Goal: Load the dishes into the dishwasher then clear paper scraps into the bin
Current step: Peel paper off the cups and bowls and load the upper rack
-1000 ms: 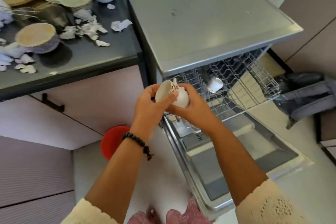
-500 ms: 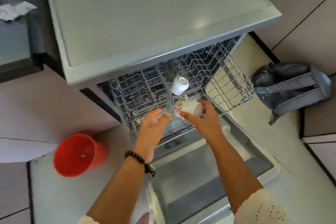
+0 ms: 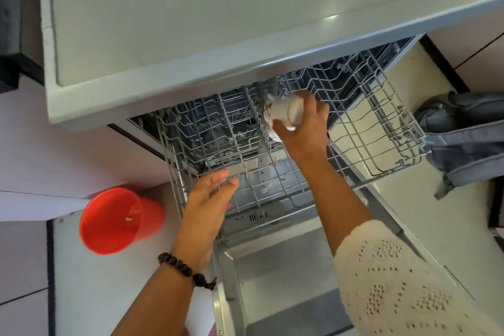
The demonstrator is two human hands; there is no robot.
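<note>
White cup [image 3: 286, 113], tipped on its side over the upper rack [image 3: 381, 123] of the dishwasher [image 3: 191, 22], gripped around its body by the right hand [image 3: 302, 131]. Light, hard, glazed, likely slick and chippable against those wire tines, so a hold around the body seems safest. Left hand [image 3: 210, 194] hovers relaxed at the rack's front edge, holding nothing. Red bin [image 3: 114, 222] waits on the floor.

Place: home kitchen.
Appliance: freestanding dishwasher [image 3: 218, 22], door [image 3: 286, 281] dropped open, wire upper rack [image 3: 368, 128] pulled out.
Fittings: pale flat cabinet fronts [image 3: 54, 144] on both sides, dark counter edge [image 3: 11, 68] at upper left.
Floor: light tiles; red plastic bin [image 3: 114, 221] beside the dishwasher, grey backpack [image 3: 463, 142] lying at right.
</note>
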